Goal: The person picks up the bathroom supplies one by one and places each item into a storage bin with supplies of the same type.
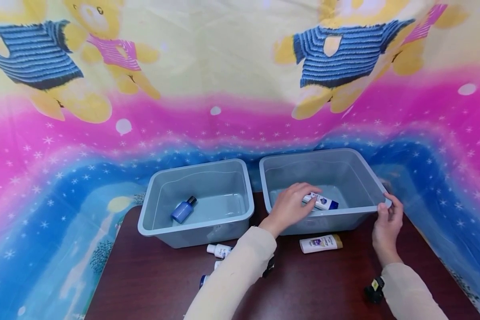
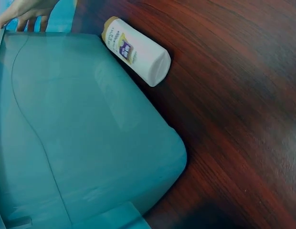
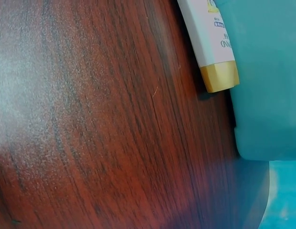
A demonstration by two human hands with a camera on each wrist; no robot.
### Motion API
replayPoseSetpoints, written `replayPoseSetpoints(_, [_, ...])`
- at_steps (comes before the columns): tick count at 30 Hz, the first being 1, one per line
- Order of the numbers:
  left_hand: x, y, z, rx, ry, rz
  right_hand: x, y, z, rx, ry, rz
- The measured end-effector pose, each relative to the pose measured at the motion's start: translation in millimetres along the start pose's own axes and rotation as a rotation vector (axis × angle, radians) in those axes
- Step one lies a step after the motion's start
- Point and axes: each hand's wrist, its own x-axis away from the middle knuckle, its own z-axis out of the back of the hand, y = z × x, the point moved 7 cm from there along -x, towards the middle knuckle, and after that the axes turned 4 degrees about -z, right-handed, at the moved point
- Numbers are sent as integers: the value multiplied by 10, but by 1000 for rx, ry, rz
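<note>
The left end of the white bottle with a blue cap (image 1: 328,203) is covered by the left hand (image 1: 291,204), and whether its underside meets the floor of the right-hand bin (image 1: 312,171) cannot be determined. The left sleeve (image 1: 240,266) obscures most of a group of small bottles (image 1: 222,251) on the table (image 1: 312,284); their full number cannot be established. Lettering on the blue-capped bottle is too small to read. That item lies inside the right-hand bin near its front wall, tilted, cap to the right, slim and white with dark blue print; the left fingers are curled on it in a pinch. The right hand (image 1: 388,226) grips the bin's rim at the front right corner, thumb and fingers bent over it. A gold-capped bottle (image 1: 319,244) lies just outside the front wall. The left-hand bin (image 1: 200,184) contains a blue bottle with a black cap (image 1: 182,211).
</note>
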Motion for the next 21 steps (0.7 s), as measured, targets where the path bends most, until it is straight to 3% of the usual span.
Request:
replayPoseSetpoints(5, [15,140,69,-50,107,-142,18,-27,-12,-10,1,1])
replayPoseSetpoints(9, [34,246,85,-42,139,-205,26,-27,-16,13,-3,-4])
replayPoseSetpoints(21, [136,494,139,35,145,-250,47,-81,-29,-30,-18,-5])
